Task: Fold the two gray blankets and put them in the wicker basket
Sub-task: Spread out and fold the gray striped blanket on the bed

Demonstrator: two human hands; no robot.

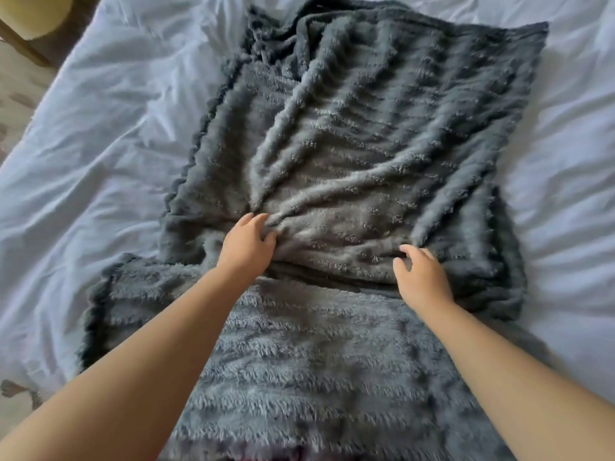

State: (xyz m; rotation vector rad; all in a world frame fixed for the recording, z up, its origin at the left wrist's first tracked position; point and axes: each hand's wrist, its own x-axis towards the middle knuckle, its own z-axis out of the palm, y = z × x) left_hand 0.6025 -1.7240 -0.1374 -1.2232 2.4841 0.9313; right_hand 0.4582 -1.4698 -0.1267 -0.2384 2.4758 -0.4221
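White bedsheet (100, 134), creased all over, covers the bed and fills the left side of the view; at the far upper left corner a pale yellow rounded object (36, 15) stands off the bed, too cropped to identify. Toward the middle lies the gray blanket (366, 128) — fluffy, ribbed in rows, rumpled into long diagonal folds — spread on the sheet with its near part running down to the bottom edge of the view. A fold line crosses it just below the hands, where an upper layer lies over the lower one. The left hand (248, 242) presses on that upper layer near its left side, fingers curled and pinching up a small ridge of the pile. The right hand (421, 277) rests farther right on the same layer — fingers bent and spread, touching the fabric, gripping nothing that can be made out. Right of the blanket, more white sheet shows.
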